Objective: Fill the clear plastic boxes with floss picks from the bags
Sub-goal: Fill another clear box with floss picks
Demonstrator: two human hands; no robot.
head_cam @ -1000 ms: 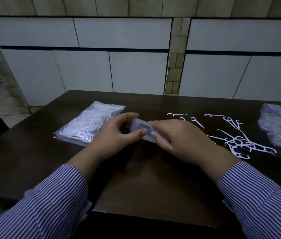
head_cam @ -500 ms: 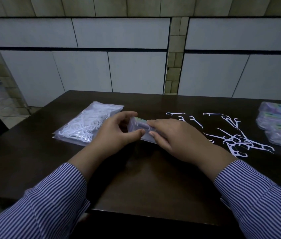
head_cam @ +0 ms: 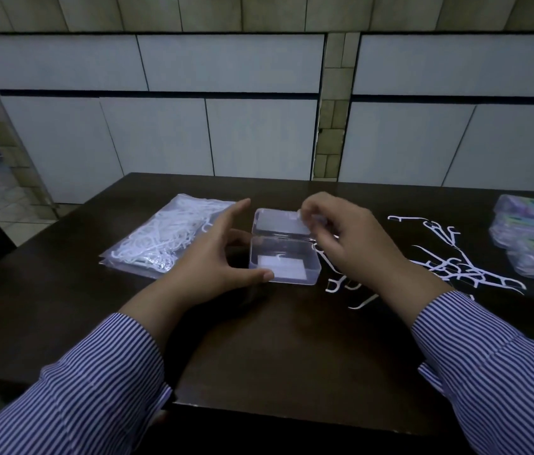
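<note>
While the left hand [head_cam: 213, 261] spreads wide, thumb tip touching the near left corner of the clear plastic box [head_cam: 283, 262] and fingers straight beside its left wall, the right hand [head_cam: 347, 244] hovers at the box's right side with fingertips curled onto the far right corner of the raised lid [head_cam: 280, 221]; the blur there means I cannot tell whether that grip really pinches the lid. One box stands open at the middle of the dark tabletop [head_cam: 291, 349], one white floss pick [head_cam: 280, 256] and a pale label showing inside it. Left of it lies one clear bag of floss picks [head_cam: 163, 239], touching nothing but the wood. Right of the box, loose floss picks [head_cam: 449, 264] are scattered, too tangled to count, some reaching under the right wrist. Far right, a stack of filled boxes [head_cam: 531, 239] sits at the edge, at least three. Striped sleeves [head_cam: 95, 389] cover both forearms. Behind the tabletop runs a wall of pale panels [head_cam: 259, 136] split by a tiled column [head_cam: 331, 126].
</note>
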